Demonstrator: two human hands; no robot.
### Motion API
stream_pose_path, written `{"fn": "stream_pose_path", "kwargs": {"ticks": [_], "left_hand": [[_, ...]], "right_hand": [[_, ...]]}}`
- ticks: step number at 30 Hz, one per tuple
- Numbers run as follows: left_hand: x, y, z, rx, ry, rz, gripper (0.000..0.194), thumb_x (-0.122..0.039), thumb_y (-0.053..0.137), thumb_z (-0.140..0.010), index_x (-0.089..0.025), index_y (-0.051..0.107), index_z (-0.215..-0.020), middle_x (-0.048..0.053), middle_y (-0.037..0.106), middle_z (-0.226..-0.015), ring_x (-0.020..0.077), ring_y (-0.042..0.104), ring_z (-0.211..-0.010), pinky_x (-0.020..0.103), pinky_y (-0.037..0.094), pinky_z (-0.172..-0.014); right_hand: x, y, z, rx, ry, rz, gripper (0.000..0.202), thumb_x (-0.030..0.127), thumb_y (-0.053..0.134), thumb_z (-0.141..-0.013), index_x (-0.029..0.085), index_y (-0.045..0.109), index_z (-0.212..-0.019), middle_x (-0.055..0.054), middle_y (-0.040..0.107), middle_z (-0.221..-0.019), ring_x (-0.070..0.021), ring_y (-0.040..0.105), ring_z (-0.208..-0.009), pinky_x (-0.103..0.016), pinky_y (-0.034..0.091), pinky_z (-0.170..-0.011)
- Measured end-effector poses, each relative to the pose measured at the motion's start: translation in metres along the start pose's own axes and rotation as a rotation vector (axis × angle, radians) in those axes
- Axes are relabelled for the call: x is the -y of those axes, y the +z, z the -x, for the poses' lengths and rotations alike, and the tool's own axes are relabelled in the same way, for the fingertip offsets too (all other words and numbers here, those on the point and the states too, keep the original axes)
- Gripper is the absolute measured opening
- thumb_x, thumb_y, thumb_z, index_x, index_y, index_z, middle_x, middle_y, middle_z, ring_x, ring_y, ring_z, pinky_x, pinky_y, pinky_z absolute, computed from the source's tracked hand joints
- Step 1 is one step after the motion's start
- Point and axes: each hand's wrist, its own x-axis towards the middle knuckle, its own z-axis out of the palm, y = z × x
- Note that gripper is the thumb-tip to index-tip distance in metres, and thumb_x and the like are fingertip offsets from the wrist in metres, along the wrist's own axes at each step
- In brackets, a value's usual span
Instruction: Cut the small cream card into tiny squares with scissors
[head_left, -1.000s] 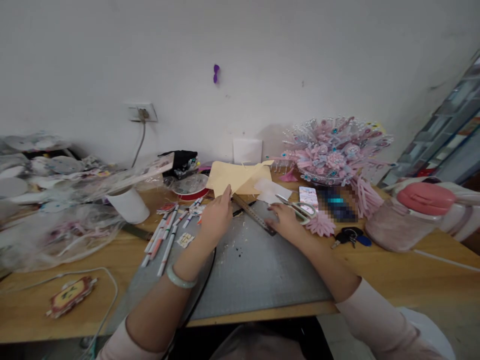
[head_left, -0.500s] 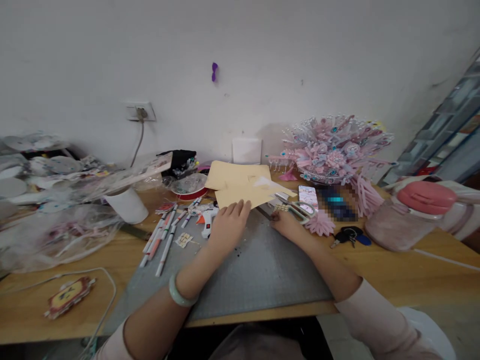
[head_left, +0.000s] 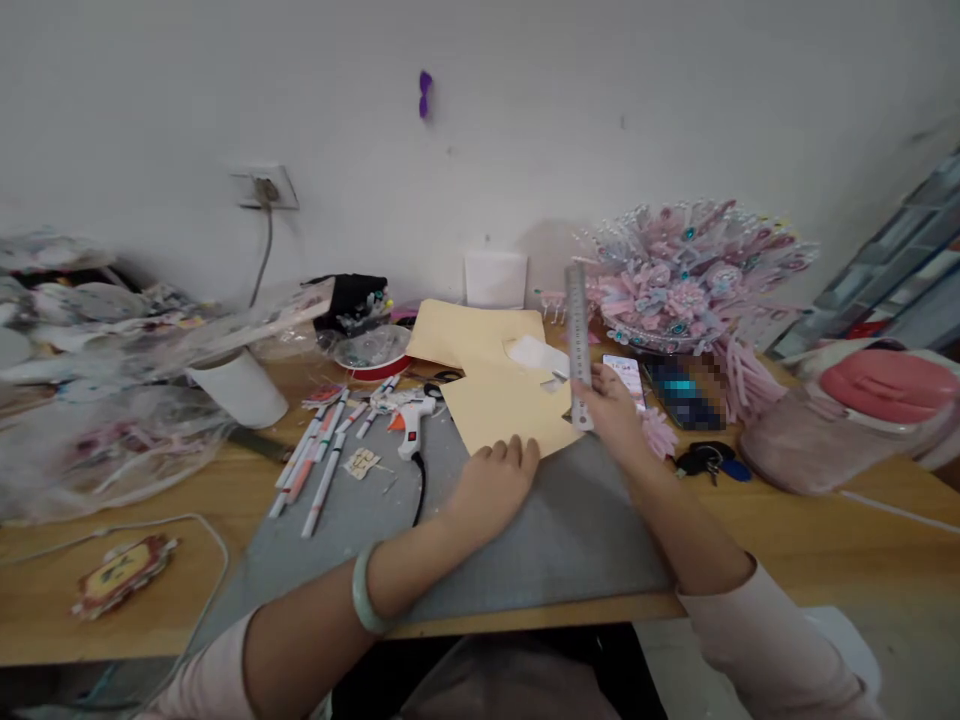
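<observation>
In my right hand [head_left: 611, 410] is a steel ruler [head_left: 577, 345], held near its lower end and standing almost upright. My left hand [head_left: 495, 485] is at the near edge of a yellow sheet of paper [head_left: 506, 410], fingers curled over that edge and thumb hidden. The sheet lies partly on the grey cutting mat [head_left: 517, 560]. Beyond it are more yellow paper [head_left: 476, 330] and a white paper piece [head_left: 536, 353]. To the left lies a white glue gun [head_left: 412, 430] with an orange nozzle.
Several marker-like sticks [head_left: 322, 480] lie left on the mat. A pink beaded headdress [head_left: 675, 280], a phone [head_left: 625, 378], keys [head_left: 709, 462] and a pink-lidded jar [head_left: 847, 430] stand or lie right. A white cup [head_left: 240, 390] leans at left.
My right hand has raised the ruler from the mat to near upright. The yellow sheet has come nearer with my left hand, which moved right and down. The view has shifted slightly.
</observation>
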Motion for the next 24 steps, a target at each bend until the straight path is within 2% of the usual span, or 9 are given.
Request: {"fn": "stream_pose_path", "kwargs": {"ticks": [3,5,7,9,12,15,18,21,24], "left_hand": [[-0.008,0.009,0.003,0.051,0.062,0.051,0.029,-0.011,0.042,-0.088,-0.012,0.05,-0.116,0.013,0.061,-0.108,0.0235,0.061,-0.09,0.033,0.051,-0.068],[-0.008,0.014,0.009,0.067,0.102,0.109,0.025,-0.024,0.044,-0.09,-0.013,0.053,-0.111,0.014,0.057,-0.117,0.0271,0.056,-0.104,0.036,0.05,-0.075],[-0.004,0.019,0.019,0.047,0.191,0.187,0.038,-0.036,0.046,-0.089,-0.013,0.048,-0.119,0.016,0.049,-0.129,0.0303,0.047,-0.117,0.04,0.047,-0.084],[0.005,0.021,0.031,0.036,0.263,0.257,0.042,-0.037,0.049,-0.088,-0.014,0.046,-0.123,0.014,0.046,-0.133,0.0283,0.044,-0.121,0.039,0.042,-0.092],[0.022,0.024,0.046,0.05,0.256,0.256,0.041,-0.035,0.048,-0.089,-0.015,0.047,-0.124,0.013,0.047,-0.134,0.0282,0.045,-0.121,0.04,0.038,-0.096],[0.034,0.026,0.053,0.055,0.205,0.237,0.047,-0.037,0.044,-0.09,-0.01,0.042,-0.129,0.014,0.047,-0.134,0.0282,0.046,-0.12,0.04,0.038,-0.096],[0.041,0.03,0.054,0.055,0.187,0.249,0.058,-0.039,0.046,-0.089,-0.007,0.033,-0.135,0.016,0.042,-0.138,0.0268,0.046,-0.12,0.037,0.039,-0.095],[0.043,0.034,0.053,0.052,0.192,0.285,0.061,-0.042,0.046,-0.088,-0.01,0.03,-0.138,0.015,0.033,-0.144,0.026,0.044,-0.12,0.036,0.037,-0.096],[0.046,0.037,0.053,0.062,0.203,0.329,0.057,-0.047,0.04,-0.09,-0.013,0.034,-0.136,0.012,0.037,-0.142,0.0253,0.044,-0.12,0.036,0.036,-0.097]], "right_hand": [[-0.005,0.013,0.01,0.195,0.129,-0.008,0.031,0.037,0.061,-0.063,0.02,0.05,-0.086,0.002,0.061,-0.071,-0.0131,0.056,-0.061,-0.024,0.044,-0.056],[-0.007,0.017,0.017,0.289,0.166,-0.001,0.027,0.037,0.058,-0.067,0.02,0.05,-0.087,0.003,0.06,-0.071,-0.0128,0.056,-0.063,-0.024,0.044,-0.06],[-0.005,0.015,0.027,0.372,0.199,0.068,0.024,0.035,0.055,-0.072,0.02,0.05,-0.09,0.003,0.059,-0.07,-0.0124,0.056,-0.063,-0.024,0.044,-0.061],[-0.001,0.009,0.04,0.449,0.28,0.237,0.023,0.035,0.051,-0.076,0.019,0.051,-0.093,0.002,0.059,-0.068,-0.0131,0.055,-0.061,-0.024,0.043,-0.059],[0.008,-0.006,0.064,0.569,0.299,0.426,0.026,0.035,0.047,-0.08,0.017,0.053,-0.097,-0.004,0.064,-0.088,-0.0164,0.059,-0.081,-0.027,0.045,-0.073],[0.013,-0.017,0.088,0.711,0.509,0.536,0.04,0.038,0.048,-0.079,0.013,0.054,-0.111,-0.01,0.064,-0.102,-0.0214,0.06,-0.092,-0.031,0.046,-0.079],[0.013,-0.02,0.103,0.718,0.738,0.615,0.06,0.036,0.05,-0.076,0.014,0.043,-0.131,-0.015,0.059,-0.119,-0.0257,0.057,-0.107,-0.034,0.045,-0.086],[0.006,-0.02,0.111,0.845,0.633,0.662,0.07,0.032,0.055,-0.073,0.023,0.035,-0.139,-0.011,0.06,-0.122,-0.0273,0.056,-0.109,-0.035,0.044,-0.087],[-0.007,-0.02,0.115,0.982,0.595,0.765,0.079,0.03,0.058,-0.069,0.026,0.027,-0.142,-0.01,0.067,-0.109,-0.028,0.064,-0.096,-0.032,0.048,-0.077]]}}
